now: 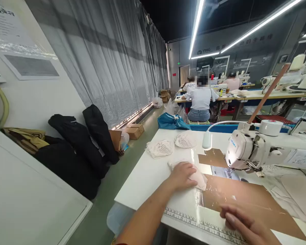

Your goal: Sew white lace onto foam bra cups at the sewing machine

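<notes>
My left hand (184,176) lies on a pale fabric piece (200,179) on the white sewing table (135,185), fingers and thumb apart. Part of the cloth is hidden under the palm. Over the near edge of the brown board (241,192), my right hand (241,223) is closed, thumb against curled fingers; anything held there cannot be made out. Two lace-patterned pale pieces, one on the left (160,148) and another beside it (185,140), rest farther back. To the right stands a white sewing machine (244,149), its needle area lit.
A ruler strip (193,221) runs along the table's front edge. A small lamp (207,140) bends over the table beside the machine. Pale cut pieces (299,194) lie at right. A blue bag (172,121) sits beyond the far edge. Co-workers (201,98) sit at machines ahead.
</notes>
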`<action>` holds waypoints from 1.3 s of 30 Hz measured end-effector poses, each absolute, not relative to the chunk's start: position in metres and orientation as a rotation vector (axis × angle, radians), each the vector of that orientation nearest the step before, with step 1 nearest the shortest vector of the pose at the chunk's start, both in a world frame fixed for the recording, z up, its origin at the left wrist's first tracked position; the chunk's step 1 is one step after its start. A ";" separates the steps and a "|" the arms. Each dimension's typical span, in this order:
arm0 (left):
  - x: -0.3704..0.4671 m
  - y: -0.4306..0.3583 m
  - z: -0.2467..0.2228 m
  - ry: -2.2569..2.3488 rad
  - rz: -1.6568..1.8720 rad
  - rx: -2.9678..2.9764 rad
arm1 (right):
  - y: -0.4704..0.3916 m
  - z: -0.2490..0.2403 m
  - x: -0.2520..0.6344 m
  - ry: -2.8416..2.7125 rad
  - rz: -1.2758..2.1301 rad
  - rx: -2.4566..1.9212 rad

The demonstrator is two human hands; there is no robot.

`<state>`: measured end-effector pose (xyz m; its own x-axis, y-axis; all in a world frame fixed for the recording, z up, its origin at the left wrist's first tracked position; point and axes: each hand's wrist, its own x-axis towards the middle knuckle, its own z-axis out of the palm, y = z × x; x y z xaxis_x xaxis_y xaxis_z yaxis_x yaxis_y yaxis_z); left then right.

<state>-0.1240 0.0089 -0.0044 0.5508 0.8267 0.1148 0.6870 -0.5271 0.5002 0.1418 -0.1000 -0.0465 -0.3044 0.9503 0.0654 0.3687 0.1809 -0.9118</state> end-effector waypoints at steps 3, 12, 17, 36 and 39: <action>-0.129 0.011 -0.011 1.211 0.479 2.410 | -0.083 -0.030 0.125 -1.735 1.037 -1.313; -0.153 0.013 -0.009 1.156 0.530 2.429 | -0.073 -0.027 0.073 -2.115 0.631 -1.274; -0.158 0.018 -0.016 1.307 0.702 2.290 | -0.072 -0.033 0.066 -2.264 0.467 -1.267; -0.175 -0.022 0.036 1.331 1.718 2.039 | -0.074 -0.008 0.076 -1.939 0.333 -1.175; -0.186 -0.031 0.041 1.465 1.786 2.032 | -0.074 0.007 0.066 -2.228 0.410 -1.198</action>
<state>-0.1857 -0.0310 0.0412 -0.1265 0.6662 0.7350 0.5904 -0.5448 0.5955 0.0664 -0.0736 0.0067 -0.4355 0.8341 0.3386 0.6591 0.5516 -0.5112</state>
